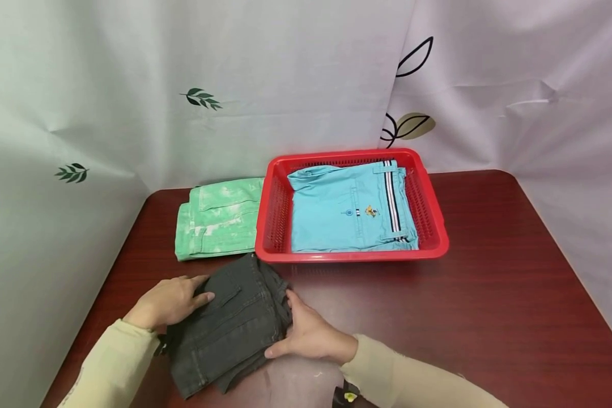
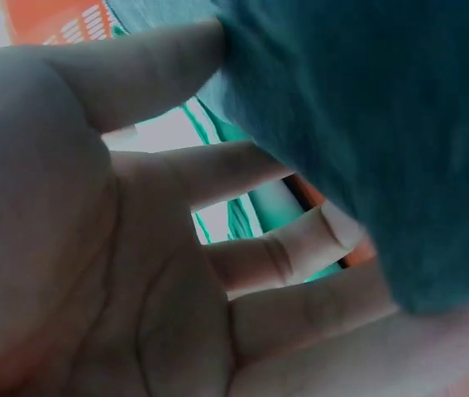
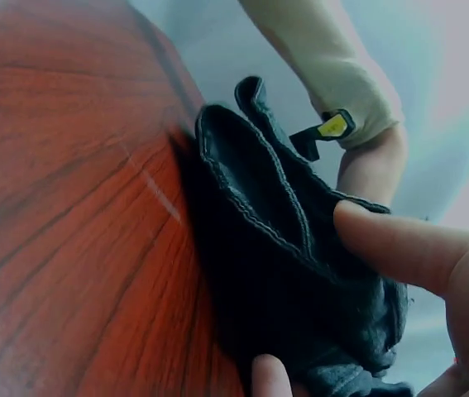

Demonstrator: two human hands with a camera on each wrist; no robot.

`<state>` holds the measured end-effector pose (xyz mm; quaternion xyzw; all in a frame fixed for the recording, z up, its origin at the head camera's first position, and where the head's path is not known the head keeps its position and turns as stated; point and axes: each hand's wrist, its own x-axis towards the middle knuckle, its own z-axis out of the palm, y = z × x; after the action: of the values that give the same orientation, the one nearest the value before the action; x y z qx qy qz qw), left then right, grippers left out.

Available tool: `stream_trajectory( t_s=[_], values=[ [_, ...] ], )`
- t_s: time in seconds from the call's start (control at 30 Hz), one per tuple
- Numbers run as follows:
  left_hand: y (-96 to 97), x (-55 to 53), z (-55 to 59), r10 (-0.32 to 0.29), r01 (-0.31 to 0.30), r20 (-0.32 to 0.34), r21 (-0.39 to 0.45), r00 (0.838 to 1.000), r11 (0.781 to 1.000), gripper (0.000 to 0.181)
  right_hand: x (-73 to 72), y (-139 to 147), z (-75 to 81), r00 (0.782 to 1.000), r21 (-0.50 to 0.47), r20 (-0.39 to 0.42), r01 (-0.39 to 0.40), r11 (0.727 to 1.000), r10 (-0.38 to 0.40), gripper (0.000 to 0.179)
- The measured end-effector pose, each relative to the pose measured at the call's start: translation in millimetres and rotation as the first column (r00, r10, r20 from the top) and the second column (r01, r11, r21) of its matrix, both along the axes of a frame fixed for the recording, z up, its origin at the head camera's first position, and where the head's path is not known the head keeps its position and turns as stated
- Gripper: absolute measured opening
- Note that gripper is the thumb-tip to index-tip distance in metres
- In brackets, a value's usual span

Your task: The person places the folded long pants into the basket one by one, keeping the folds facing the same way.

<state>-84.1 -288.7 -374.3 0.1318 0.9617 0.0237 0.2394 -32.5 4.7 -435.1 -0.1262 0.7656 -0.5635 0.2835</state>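
Blue shorts [image 1: 347, 212] already lie in the red basket [image 1: 433, 218]; we hold the folded dark jeans [image 1: 229, 328], left hand [image 1: 170, 300] flat on top, right hand [image 1: 308, 334] grasping their edge; green pair [image 1: 216, 218] waits.

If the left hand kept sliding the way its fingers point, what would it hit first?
The left hand lies on the dark folded jeans, fingers pointing right. Going straight on, it would probably cross the jeans and meet the right hand gripping their other edge, though depth is hard to judge.
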Motion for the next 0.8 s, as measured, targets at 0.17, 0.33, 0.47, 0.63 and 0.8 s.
stream_trajectory(
  t_s=[0.17,0.33,0.47,0.63,0.8],
  values=[
    [-5.0,-1.4,-1.1,0.058,-0.059,0.062,0.009,0.996,0.998,0.08,-5.0,2.6,0.4,0.998,0.046,-0.07,0.009,0.999,-0.005,0.097],
    [-6.6,-2.3,-1.7,0.093,-0.093,0.083,-0.012,0.992,0.996,0.086,-8.9,8.9,1.6,0.998,0.056,-0.065,0.016,0.998,-0.012,0.083],
    [-6.4,-2.4,-3.0,0.091,-0.09,0.076,-0.017,0.993,0.996,0.084,-10.8,12.2,3.0,1.0,0.025,-0.009,0.03,0.999,-0.03,0.076],
    [-6.3,-1.4,-4.8,0.087,-0.087,0.048,-0.018,0.995,0.996,0.081,-10.6,12.5,4.5,0.998,-0.081,0.055,0.042,0.996,-0.037,0.069],
    [-7.0,-0.6,-6.3,0.062,-0.062,0.006,0.051,0.998,0.997,0.076,-7.5,12.2,3.4,0.984,-0.221,0.165,0.097,0.97,-0.061,0.064]
  ],
)
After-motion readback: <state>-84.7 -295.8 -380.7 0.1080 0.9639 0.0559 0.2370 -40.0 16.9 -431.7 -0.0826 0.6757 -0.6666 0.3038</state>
